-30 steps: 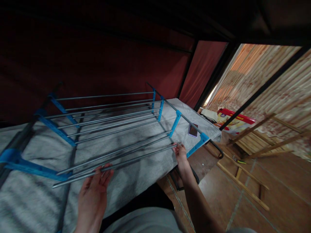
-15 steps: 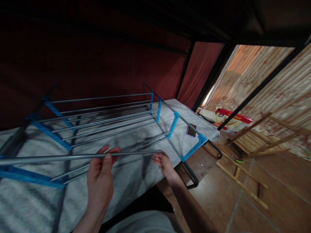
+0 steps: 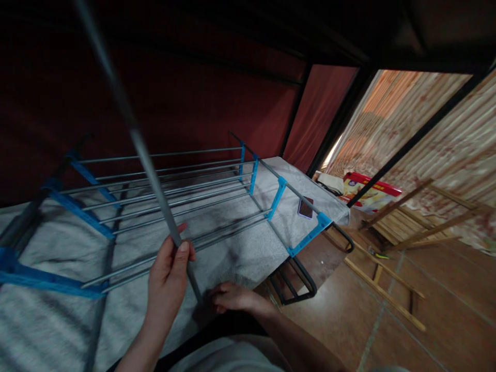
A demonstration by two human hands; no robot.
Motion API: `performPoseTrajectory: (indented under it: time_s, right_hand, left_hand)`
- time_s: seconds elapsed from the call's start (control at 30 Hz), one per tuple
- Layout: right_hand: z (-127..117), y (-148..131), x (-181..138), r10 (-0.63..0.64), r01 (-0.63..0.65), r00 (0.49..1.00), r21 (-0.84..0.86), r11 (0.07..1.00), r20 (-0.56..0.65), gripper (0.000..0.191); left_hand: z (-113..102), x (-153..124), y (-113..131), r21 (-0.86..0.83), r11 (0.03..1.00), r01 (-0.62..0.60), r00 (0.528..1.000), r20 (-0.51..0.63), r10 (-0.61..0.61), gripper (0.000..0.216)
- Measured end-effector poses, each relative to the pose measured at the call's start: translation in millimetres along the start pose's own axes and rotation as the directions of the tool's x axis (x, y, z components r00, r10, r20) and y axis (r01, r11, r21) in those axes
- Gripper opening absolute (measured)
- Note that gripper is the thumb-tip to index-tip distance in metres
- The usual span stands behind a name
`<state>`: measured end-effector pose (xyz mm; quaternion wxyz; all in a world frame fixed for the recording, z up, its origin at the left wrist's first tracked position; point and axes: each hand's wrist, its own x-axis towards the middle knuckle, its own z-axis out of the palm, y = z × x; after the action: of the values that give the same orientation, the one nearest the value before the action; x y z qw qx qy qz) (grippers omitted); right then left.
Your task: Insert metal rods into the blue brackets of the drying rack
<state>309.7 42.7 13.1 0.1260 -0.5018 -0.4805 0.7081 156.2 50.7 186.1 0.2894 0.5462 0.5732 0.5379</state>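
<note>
My left hand is closed round a long grey metal rod that now stands steeply, its top running off the upper left. The rod's lower end comes down near my right hand, which rests with fingers curled at the near edge of the grey mattress; whether it touches the rod I cannot tell. Behind lies a rack frame of grey rods and blue plastic side brackets on its side on the mattress.
A phone lies near the mattress's right end. A black metal bed frame sticks out below. On the brown tiled floor lie wooden slats, a red and yellow box and a wooden pallet. Corrugated wall on the right.
The front rod has come out of the rack's blue brackets. It went from lying along the rack to horizontal in both hands, then swung up steeply; my right hand dropped to the mattress edge.
</note>
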Motion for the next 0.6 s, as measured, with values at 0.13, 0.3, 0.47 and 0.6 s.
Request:
performPoseTrajectory:
  time_s: [0.13,0.3,0.47,0.6]
  right_hand:
    - [-12.2,-15.8,-3.4,-0.149,0.156,0.980,0.048,0.987,-0.134,0.021]
    - [-40.7,-42.8,-19.5,-0.225,0.322,0.920,0.289,0.901,-0.321,0.010]
    - [-65.1,-63.3,-45.5,-0.345,0.527,0.821,0.371,0.765,-0.455,0.022]
    - [-76.2,-73.3,-57.4,-0.331,0.571,0.783,0.398,0.718,-0.527,0.014]
  left_hand:
    - [5.3,-4.9,-15.5,0.037,0.999,0.034,0.992,0.124,-0.039,0.064]
    - [13.3,-10.4,-47.9,0.122,0.992,-0.039,0.969,0.246,0.008,0.055]
    - [12.8,-16.5,-78.5,0.217,0.964,-0.154,0.948,0.308,0.082,0.046]
    - [9.1,-22.2,-99.7,0.352,0.907,-0.233,0.938,0.328,0.114,0.045]
